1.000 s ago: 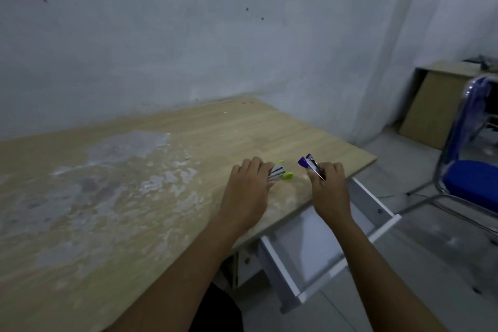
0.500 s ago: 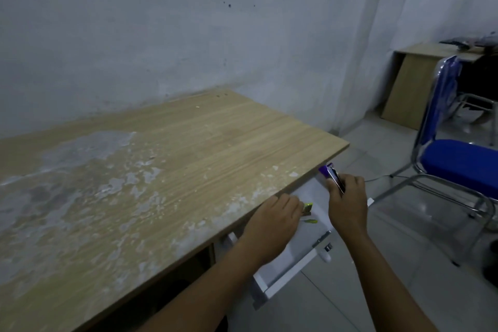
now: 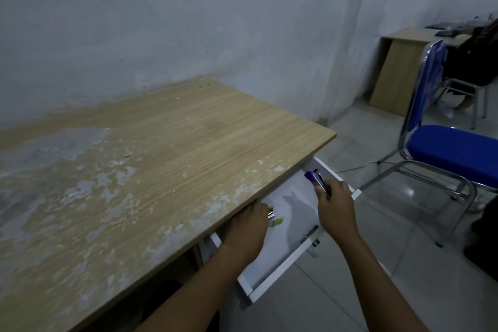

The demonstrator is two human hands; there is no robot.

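- The bench [image 3: 161,156] acts as a roof here: the white drawer [image 3: 293,197] juts from under its right front edge, pulled out so that you can reach straight in.
- Your left hand [image 3: 248,226] sits low in the drawer, just beside the bench edge, its grip clamped on the green-tipped pieces [image 3: 275,219]. It is low enough, I judge, to lay them down rather than drop them.
- Your right hand [image 3: 336,207] hovers over the drawer's far right corner, grip pinched on the purple-tipped piece [image 3: 314,178]. It is apart from the green ones, likely for its own spot.
- The blue chair [image 3: 452,148] stands well clear.
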